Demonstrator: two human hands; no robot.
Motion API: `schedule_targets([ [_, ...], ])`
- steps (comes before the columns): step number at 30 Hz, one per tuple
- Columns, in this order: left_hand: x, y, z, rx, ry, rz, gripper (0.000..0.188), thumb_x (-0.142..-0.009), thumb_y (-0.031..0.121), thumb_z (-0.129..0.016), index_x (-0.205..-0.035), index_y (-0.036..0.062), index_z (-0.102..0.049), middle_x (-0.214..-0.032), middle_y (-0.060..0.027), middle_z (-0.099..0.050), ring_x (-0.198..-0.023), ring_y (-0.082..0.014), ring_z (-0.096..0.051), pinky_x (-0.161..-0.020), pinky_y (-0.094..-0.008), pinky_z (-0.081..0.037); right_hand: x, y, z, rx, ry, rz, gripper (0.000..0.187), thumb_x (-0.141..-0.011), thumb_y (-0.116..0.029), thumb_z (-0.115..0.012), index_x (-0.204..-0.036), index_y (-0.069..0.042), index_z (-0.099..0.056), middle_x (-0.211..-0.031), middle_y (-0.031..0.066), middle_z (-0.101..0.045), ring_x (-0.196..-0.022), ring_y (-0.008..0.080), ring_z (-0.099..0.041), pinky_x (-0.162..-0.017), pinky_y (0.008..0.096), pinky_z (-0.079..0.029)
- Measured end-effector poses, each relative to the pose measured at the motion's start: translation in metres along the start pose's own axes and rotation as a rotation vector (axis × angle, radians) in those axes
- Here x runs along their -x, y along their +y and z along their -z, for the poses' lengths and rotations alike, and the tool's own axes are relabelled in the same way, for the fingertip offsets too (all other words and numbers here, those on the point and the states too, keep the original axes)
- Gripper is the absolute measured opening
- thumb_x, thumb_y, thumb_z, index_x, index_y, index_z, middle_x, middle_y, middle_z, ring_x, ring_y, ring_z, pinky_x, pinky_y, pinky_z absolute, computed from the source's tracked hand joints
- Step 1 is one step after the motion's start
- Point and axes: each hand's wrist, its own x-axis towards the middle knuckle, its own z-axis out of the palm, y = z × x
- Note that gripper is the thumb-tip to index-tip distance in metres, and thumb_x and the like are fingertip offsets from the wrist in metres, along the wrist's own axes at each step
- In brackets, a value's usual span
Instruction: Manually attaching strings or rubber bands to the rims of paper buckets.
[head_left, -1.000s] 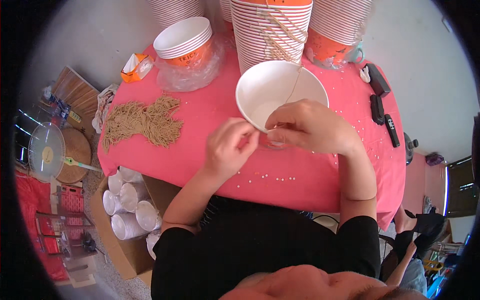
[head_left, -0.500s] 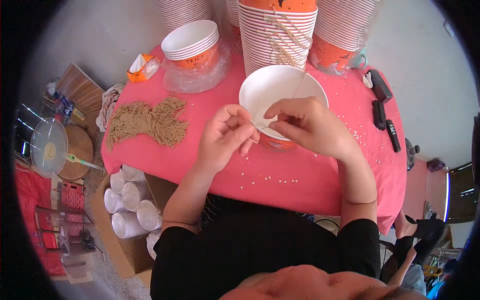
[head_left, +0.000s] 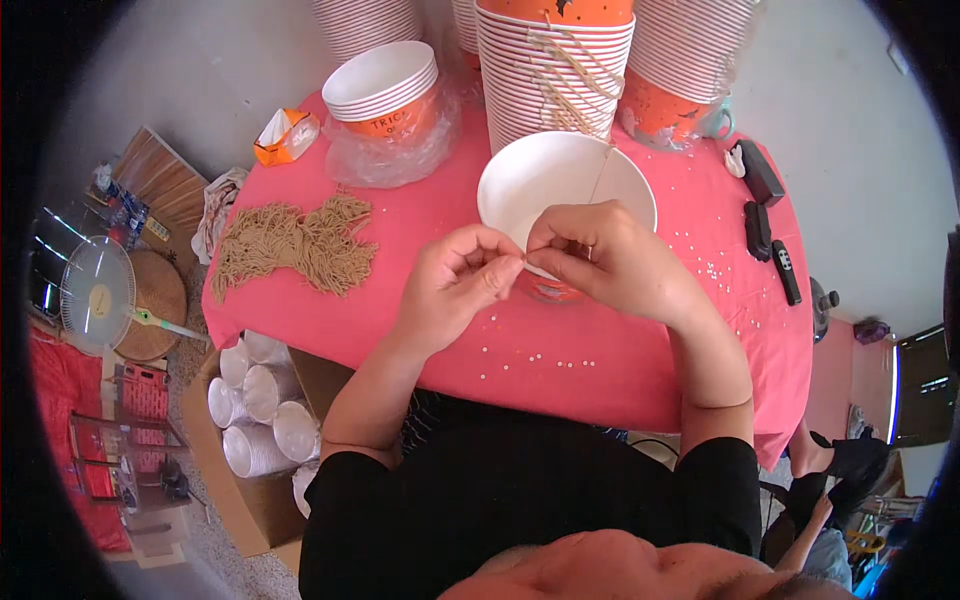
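Note:
A paper bucket (head_left: 508, 190), white inside and orange outside, stands in front of me on the table. A thin tan cord (head_left: 600, 178) runs from its far rim down the inside toward my right hand. My left hand (head_left: 452, 285) and my right hand (head_left: 618, 258) meet at the near rim, thumbs and forefingers pinched together. Both seem closed on the cord's end; the fingertips hide most of it. To the left lies a bundle of tan cords (head_left: 295, 245).
Stacked buckets (head_left: 555, 85) rise at the back, beside a smaller bagged stack (head_left: 385, 95). Small white dots (head_left: 560, 363) are scattered over the pink cloth (head_left: 400, 335). Black cases (head_left: 760, 230) and a remote (head_left: 787, 272) lie right. A carton (head_left: 235, 505) of white cups stands lower left.
My two hands have come together at the near rim, the right moving slightly left and down. Their fingertips now touch, where a gap was before.

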Motion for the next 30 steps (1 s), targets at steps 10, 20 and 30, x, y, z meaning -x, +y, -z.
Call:
schedule_targets([
  [10,-0.002,-0.005,-0.009,-0.495,0.268,-0.252,0.009,-0.094,0.008,-0.06,-0.097,-0.0007,-0.061,-0.081,-0.0003,-0.062,-0.069,-0.0036,-0.055,-0.06,-0.0181,-0.043,0.005,-0.001,0.016,-0.167,-0.008,-0.03,0.007,-0.086,0.004,-0.062,-0.092,0.0,-0.062,-0.069,-0.0026,-0.055,-0.063,0.0034,-0.046,-0.056,0.0206,-0.037],
  [20,-0.005,-0.002,-0.016,-0.243,0.261,-0.318,0.015,-0.097,0.009,-0.056,-0.109,0.001,-0.055,-0.083,-0.0023,-0.061,-0.074,-0.0049,-0.056,-0.065,-0.0174,-0.044,0.004,-0.015,0.011,-0.102,-0.007,-0.115,0.009,-0.086,0.003,-0.062,-0.095,0.0,-0.062,-0.064,0.0005,-0.053,-0.059,0.0057,-0.048,-0.054,0.0235,-0.039],
  [30,-0.005,-0.007,-0.015,-0.51,0.258,-0.352,0.007,-0.09,0.004,-0.064,-0.095,0.0,-0.063,-0.079,0.0006,-0.061,-0.067,-0.0042,-0.055,-0.059,-0.02,-0.045,0.002,0.004,0.004,0.072,0.102,0.079,0.006,-0.087,0.002,-0.06,-0.092,0.002,-0.063,-0.072,0.0067,-0.061,-0.066,0.0088,-0.056,-0.059,0.0256,-0.046],
])
